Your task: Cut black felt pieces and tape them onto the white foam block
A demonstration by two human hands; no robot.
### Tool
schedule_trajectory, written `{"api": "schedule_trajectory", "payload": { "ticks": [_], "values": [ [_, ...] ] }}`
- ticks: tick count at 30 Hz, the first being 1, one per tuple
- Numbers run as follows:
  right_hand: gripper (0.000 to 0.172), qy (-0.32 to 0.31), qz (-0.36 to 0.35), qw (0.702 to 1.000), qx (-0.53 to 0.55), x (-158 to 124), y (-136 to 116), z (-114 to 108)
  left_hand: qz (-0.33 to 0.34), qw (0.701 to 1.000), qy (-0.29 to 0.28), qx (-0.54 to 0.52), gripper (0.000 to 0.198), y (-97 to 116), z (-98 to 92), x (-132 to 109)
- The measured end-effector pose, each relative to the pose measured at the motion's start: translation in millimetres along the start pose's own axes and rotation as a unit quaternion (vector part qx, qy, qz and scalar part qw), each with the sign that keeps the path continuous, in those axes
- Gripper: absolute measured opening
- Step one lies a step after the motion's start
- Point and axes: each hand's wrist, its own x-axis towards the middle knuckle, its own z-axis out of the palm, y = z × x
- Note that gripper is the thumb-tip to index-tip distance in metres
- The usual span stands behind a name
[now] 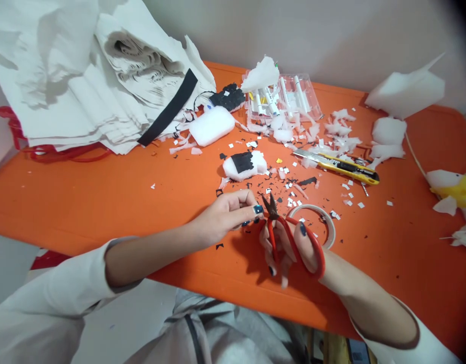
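My right hand (pixel 289 242) grips a pair of red-handled scissors (pixel 282 222), their dark blades pointing up and slightly apart. Close to the blades, my left hand (pixel 233 215) is pinched, thumb against fingers; whatever lies between the fingertips is too small to make out. Just beyond both hands rests a white foam piece (pixel 238 174) with black strips on its top. A ring of white tape (pixel 329 225) lies by my right wrist, partly hidden behind the hand. Tiny black and white scraps (pixel 282 189) are scattered around.
On the orange table (pixel 115 197), a yellow utility knife (pixel 342 167) lies with its blade out. Behind are a plastic box of markers (pixel 309 96), a white foam block (pixel 212 125), a black strip (pixel 168 108) and piled white cloth (pixel 81 101). A yellow-and-white foam figure (pixel 453 184) sits right.
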Motion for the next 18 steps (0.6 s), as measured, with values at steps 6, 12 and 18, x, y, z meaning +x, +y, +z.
{"api": "schedule_trajectory", "payload": {
  "ticks": [6,12,18],
  "values": [
    [0.061,-0.068,-0.026,0.997,-0.028,1,-3,-10,0.081,0.996,0.035,0.014,0.024,0,-3.0,-2],
    [0.061,-0.144,-0.046,0.988,-0.019,-2,-10,-15,0.092,0.989,0.118,-0.011,0.02,2,-5.7,-1],
    [0.08,-0.192,-0.079,0.977,-0.046,-4,-14,-27,0.075,0.992,0.097,-0.014,0.019,2,-5.2,0]
  ]
}}
